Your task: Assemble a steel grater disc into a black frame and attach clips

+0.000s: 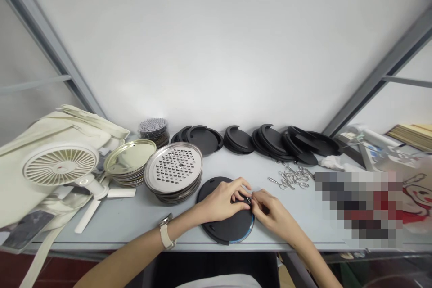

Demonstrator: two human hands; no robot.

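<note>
A round black disc (224,222) with a blue strip along its right edge lies at the table's front. My left hand (226,199) rests over it, thumb and fingers closed near a small dark metal piece at the disc's right rim. From the right, my right hand (270,209) meets it there, thumb and index finger pinched at the rim; what they grip is too small to name. Beside the disc on the left stands a stack of perforated metal discs (173,168). Small metal clips (292,177) are scattered behind my right hand.
Gold-coloured round plates (130,157) are stacked at the left, beside a white fan (61,165) and a cream bag (30,144). Black round holders (238,139) line the back by the wall. A printed bag (416,193) lies at the right.
</note>
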